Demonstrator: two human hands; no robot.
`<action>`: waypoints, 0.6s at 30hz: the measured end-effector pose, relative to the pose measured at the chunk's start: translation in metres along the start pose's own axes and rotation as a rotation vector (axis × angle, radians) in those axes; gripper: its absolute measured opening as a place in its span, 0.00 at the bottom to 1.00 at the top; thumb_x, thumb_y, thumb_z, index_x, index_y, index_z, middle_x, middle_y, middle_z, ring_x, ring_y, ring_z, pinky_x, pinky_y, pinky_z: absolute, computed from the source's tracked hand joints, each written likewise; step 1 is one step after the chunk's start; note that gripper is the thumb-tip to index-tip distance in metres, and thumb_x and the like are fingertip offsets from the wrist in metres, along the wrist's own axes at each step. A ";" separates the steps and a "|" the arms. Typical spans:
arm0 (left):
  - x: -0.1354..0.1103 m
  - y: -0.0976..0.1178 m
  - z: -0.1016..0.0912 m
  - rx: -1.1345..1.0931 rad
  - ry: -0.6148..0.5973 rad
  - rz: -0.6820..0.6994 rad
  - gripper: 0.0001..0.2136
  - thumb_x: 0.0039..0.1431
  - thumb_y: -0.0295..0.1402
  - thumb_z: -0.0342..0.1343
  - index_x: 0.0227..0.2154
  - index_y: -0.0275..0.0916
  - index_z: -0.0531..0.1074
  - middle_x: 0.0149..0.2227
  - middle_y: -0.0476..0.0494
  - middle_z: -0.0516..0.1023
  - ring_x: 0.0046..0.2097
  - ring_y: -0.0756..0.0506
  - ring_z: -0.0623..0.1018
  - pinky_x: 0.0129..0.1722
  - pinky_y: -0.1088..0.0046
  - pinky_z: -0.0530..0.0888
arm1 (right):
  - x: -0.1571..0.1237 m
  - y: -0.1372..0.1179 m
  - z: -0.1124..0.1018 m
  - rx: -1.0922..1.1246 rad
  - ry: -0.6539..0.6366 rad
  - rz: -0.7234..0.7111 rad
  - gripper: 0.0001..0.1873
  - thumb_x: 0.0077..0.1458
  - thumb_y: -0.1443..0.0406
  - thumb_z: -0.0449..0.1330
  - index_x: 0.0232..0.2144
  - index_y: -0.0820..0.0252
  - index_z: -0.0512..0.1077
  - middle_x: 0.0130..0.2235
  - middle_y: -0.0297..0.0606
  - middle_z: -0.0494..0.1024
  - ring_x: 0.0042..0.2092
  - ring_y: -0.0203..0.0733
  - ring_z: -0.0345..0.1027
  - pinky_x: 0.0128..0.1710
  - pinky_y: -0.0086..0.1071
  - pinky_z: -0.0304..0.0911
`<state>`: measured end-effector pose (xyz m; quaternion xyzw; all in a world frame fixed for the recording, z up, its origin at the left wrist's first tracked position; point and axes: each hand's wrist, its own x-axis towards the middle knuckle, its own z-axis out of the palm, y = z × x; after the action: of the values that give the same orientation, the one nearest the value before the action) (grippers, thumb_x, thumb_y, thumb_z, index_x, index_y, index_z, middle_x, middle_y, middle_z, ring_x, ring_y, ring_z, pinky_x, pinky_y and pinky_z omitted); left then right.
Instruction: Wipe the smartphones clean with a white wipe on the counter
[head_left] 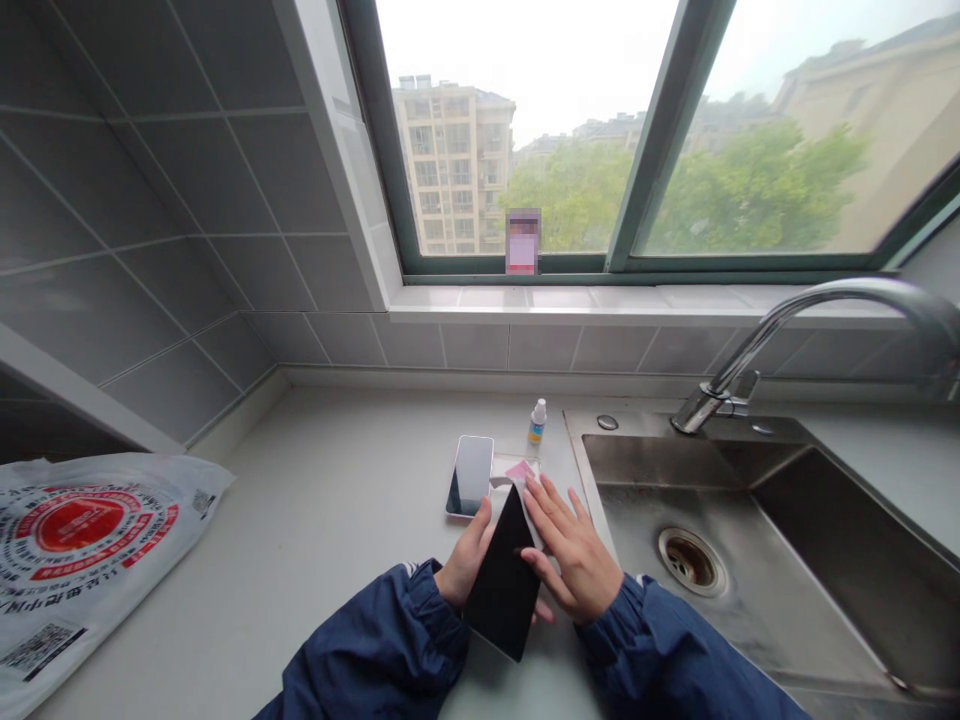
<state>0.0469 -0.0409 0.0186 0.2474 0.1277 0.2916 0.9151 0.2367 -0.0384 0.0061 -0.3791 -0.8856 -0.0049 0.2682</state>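
Note:
My left hand [469, 560] grips a flat black tablet-like device [506, 585] by its left edge, its thumb along the side and fingertips showing past the lower right edge. The device is tilted, its dark glossy face towards me. On its upper right edge lies my right hand [570, 550], fingers long and close together, thumb over the dark face. A thin pale cloth [528, 502] shows under those fingers, mostly covered. Just beyond lies a small pink piece [519, 470]. A phone [471, 477] lies face up beyond my left hand. A small white-capped bottle [537, 424] stands behind.
To the right, a steel sink [750, 530] is set into the white counter [315, 510], with a curved chrome tap [720, 380] at its back. A printed plastic bag [97, 560] lies at the far left. A window sill [465, 300] runs along the back.

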 end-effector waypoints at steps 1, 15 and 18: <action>0.001 0.000 -0.001 -0.024 0.012 0.024 0.36 0.61 0.59 0.31 0.67 0.45 0.48 0.55 0.29 0.72 0.38 0.34 0.81 0.35 0.57 0.74 | 0.000 0.001 0.000 -0.003 -0.001 0.001 0.33 0.66 0.61 0.47 0.68 0.64 0.42 0.67 0.52 0.51 0.69 0.55 0.39 0.61 0.59 0.49; 0.007 0.006 -0.003 -0.148 0.184 0.265 0.32 0.64 0.51 0.43 0.61 0.30 0.61 0.53 0.30 0.74 0.56 0.35 0.72 0.60 0.60 0.60 | -0.001 -0.005 -0.007 0.105 -0.056 -0.139 0.30 0.68 0.55 0.43 0.65 0.65 0.55 0.65 0.49 0.57 0.68 0.53 0.43 0.65 0.56 0.43; 0.009 0.004 -0.009 -0.203 0.156 0.293 0.33 0.64 0.53 0.42 0.60 0.29 0.62 0.52 0.30 0.75 0.56 0.36 0.72 0.60 0.61 0.61 | -0.002 -0.013 -0.008 0.153 -0.040 -0.182 0.30 0.67 0.53 0.43 0.63 0.64 0.58 0.64 0.49 0.62 0.67 0.53 0.46 0.66 0.55 0.39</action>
<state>0.0488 -0.0288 0.0120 0.1462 0.1309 0.4515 0.8704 0.2329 -0.0501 0.0146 -0.2757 -0.9193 0.0461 0.2769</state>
